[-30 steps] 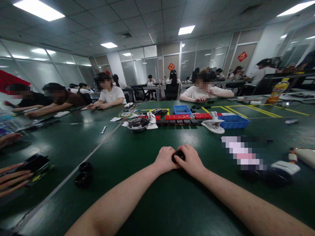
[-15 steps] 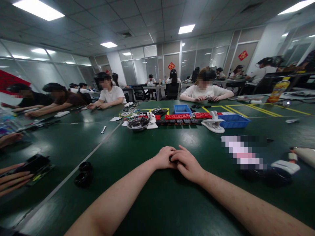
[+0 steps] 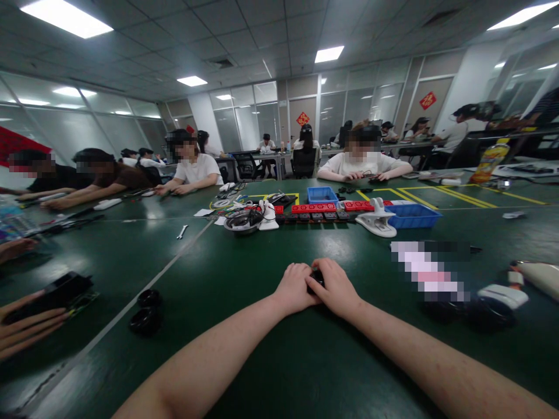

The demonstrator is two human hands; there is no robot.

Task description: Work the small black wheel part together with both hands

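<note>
Between my two hands, low over the green table (image 3: 244, 349), is a small glossy black rounded object (image 3: 316, 280), mostly covered by fingers; its kind does not show. My left hand (image 3: 295, 290) wraps round it from the left, the fingers curled. From the other side my right hand (image 3: 337, 286) closes over it, thumb and fingers meeting the left hand. Two black, glossy, ring-like pieces (image 3: 146, 314) lie on the table to the left of my arms, one behind the other. They resemble the held object in colour and shine.
A red-topped power strip (image 3: 313, 208), a metal bowl with cables (image 3: 243, 221), a white clamp (image 3: 376, 218) and a blue tray (image 3: 414, 216) stand ahead. A wrench (image 3: 182, 231) lies left. A co-worker's hand (image 3: 32, 331) rests on a black device at far left. Dark round things (image 3: 489, 314) lie right.
My right hand has shifted slightly right and its fingers have drawn back, so more of the black object shows between my hands. The view has turned slightly.
</note>
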